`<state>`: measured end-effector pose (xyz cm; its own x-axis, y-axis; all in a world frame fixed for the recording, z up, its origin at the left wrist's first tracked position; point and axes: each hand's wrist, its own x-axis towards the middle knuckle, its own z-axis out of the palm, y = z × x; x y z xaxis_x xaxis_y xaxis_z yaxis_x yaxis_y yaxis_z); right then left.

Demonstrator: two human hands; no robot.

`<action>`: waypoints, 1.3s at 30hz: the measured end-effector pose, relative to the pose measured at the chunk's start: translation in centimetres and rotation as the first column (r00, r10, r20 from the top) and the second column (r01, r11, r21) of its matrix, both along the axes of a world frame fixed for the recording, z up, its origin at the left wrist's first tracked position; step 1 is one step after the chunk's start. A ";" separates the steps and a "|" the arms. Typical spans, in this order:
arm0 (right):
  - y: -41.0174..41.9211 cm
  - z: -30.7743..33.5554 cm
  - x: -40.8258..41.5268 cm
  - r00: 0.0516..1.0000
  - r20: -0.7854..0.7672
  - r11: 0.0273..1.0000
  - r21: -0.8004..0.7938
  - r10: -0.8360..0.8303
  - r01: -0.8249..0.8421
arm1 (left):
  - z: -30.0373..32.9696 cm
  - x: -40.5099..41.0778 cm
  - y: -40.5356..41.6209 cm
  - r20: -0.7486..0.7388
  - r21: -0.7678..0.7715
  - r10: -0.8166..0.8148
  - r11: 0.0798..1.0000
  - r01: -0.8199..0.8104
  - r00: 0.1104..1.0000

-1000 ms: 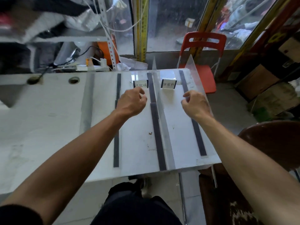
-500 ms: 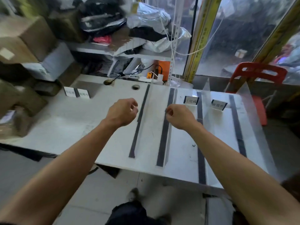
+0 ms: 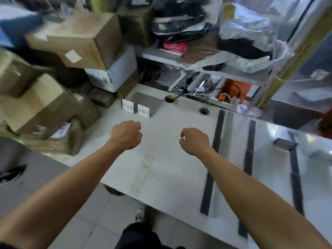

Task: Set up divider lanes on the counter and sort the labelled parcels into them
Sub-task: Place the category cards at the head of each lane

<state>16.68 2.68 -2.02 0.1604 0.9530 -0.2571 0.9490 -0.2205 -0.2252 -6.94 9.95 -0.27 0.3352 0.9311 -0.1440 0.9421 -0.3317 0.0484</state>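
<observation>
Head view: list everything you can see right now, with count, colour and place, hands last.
Counter: one, white, centre, two round holes near its far edge.
Strips: at least three, dark, running along the counter's right part.
Label cards: two standing, white, far left of the counter; writing too blurred to read.
Label card: one, dark-edged, far right, between strips.
Cardboard parcels: several, brown, stacked left of the counter.
White box: one, in that stack.
Shelf: white, behind the counter, holding black, silver and pink bags.
Orange device: one, under the shelf, with cables.
Left hand: fingers curled, holding nothing, over the counter.
Right hand: fingers curled, holding nothing, beside the leftmost strip.
</observation>
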 end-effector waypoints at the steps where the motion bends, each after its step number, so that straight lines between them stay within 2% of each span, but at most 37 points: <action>1: 1.6 -0.8 -1.1 1.000 0.005 1.000 -0.025 -0.007 0.007 | -0.7 -1.4 1.9 -0.009 -0.012 0.002 1.000 -0.002 1.000; 5: 7.0 -3.2 -5.0 0.998 -0.059 0.995 -0.093 -0.026 0.020 | -3.1 -6.0 8.4 -0.046 -0.070 0.027 0.997 -0.030 0.999; 9: 11.7 -4.7 -7.3 0.989 -0.132 0.991 -0.120 -0.068 0.052 | -5.2 -8.0 13.4 0.033 -0.100 0.055 0.994 -0.052 0.998; 15: 19.6 -6.2 -9.5 0.990 -0.124 0.998 0.002 -0.068 0.069 | -6.9 -7.9 19.8 0.125 -0.124 -0.084 0.987 0.100 0.989; 20: 23.6 -8.9 -9.9 0.956 -0.262 0.976 -0.205 -0.130 0.077 | -8.6 -6.3 23.6 0.135 -0.287 -0.070 0.952 0.107 0.988; 22: 23.2 -9.8 -9.7 0.942 -0.300 0.981 -0.167 -0.150 0.103 | -9.3 -5.6 23.6 0.124 -0.225 -0.049 0.971 0.077 0.991; 26: 20.3 -10.3 -7.4 0.953 -0.283 0.992 -0.087 -0.108 0.087 | -10.1 -4.1 22.4 0.015 -0.063 -0.164 0.984 0.165 0.986; 29: 18.2 -9.2 -4.3 0.943 -0.328 0.999 -0.029 -0.052 0.045 | -9.9 -2.9 21.8 0.116 -0.093 -0.161 0.981 0.172 0.980; 33: 16.7 -5.1 -0.1 0.940 -0.330 0.993 0.047 -0.086 0.107 | -7.4 0.6 20.3 0.324 -0.184 -0.070 0.974 0.135 0.943; 39: 13.0 0.7 6.2 0.922 -0.355 0.960 0.167 -0.154 0.225 | -3.9 8.2 15.7 0.458 -0.097 -0.091 0.984 0.151 0.884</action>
<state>22.85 15.69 -1.36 0.2808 0.9503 -0.1340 0.7544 -0.3049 -0.5813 1.22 25.68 -4.19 0.5004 0.8634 -0.0639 0.7619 -0.4042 0.5061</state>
